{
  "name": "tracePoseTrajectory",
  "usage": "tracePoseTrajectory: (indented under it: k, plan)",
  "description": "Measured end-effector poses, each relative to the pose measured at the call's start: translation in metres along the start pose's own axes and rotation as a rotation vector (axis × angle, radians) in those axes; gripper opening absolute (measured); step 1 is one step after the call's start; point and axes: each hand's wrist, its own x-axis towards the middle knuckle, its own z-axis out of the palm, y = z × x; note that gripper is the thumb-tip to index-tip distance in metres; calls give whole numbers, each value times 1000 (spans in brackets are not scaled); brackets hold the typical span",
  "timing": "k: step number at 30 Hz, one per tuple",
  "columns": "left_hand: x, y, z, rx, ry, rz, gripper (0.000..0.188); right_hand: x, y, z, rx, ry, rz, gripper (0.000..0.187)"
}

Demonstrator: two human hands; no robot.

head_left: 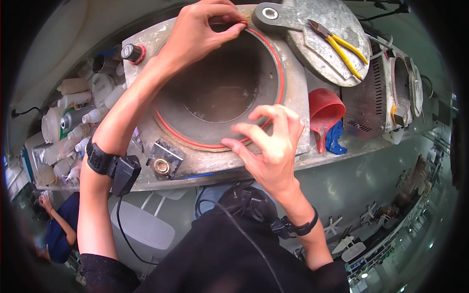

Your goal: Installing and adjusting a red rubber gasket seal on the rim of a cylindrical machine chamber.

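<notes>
A thin red sealing ring [282,73] runs around the rim of a round grey metal chamber [215,88]. At its far side my left hand [202,31] pinches the ring between thumb and forefinger. My right hand [273,144] hovers over the near right of the rim, fingers spread and bent, thumb tip close to the ring or touching it; I cannot tell which. Part of the ring on the left is hidden by my left forearm. The chamber's round lid [337,14] is swung aside to the far right, and cutting pliers [348,53] with yellow handles lie on it.
A red scoop [326,108] and a blue cloth [336,138] lie right of the chamber. Several bottles [75,100] crowd the left. A black-and-red knob [133,52] and a bolt fitting [162,167] stick up. Another machine [376,93] stands right; a person [62,227] is lower left.
</notes>
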Motion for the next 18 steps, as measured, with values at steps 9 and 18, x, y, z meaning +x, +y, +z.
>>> tracePoseTrajectory:
  k: [9, 18]
  plan:
    - [3, -5, 7, -117, 31, 88, 18, 3, 25, -12, -82, 302, 251, 89]
    - [1, -6, 3, -66, 12, 49, 14, 30, 35, -10, -217, 353, 266, 69]
